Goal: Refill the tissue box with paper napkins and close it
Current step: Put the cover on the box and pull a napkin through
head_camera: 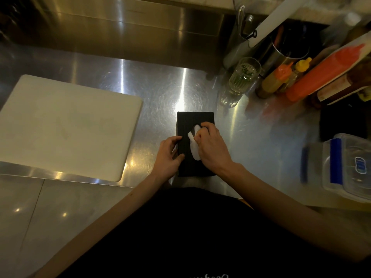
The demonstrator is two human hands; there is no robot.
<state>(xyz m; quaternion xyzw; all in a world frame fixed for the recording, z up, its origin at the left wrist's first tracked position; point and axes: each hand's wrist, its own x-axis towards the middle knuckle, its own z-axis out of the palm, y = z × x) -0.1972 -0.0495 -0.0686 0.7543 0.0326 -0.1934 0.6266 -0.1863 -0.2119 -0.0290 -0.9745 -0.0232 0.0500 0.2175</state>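
A black ribbed tissue box (192, 119) lies flat on the steel counter, close to its front edge. White paper napkin (193, 149) shows through the oval slot in its top. My left hand (168, 155) grips the box's left side. My right hand (210, 145) rests on the box top with its fingertips pinched on the napkin at the slot. The right part of the box is hidden under that hand.
A large white cutting board (66, 127) lies to the left. At the back right stand a drinking glass (244, 75), squeeze bottles (321, 73) and a metal utensil holder (281, 55). Clear plastic containers with blue clips (349, 167) sit at the right.
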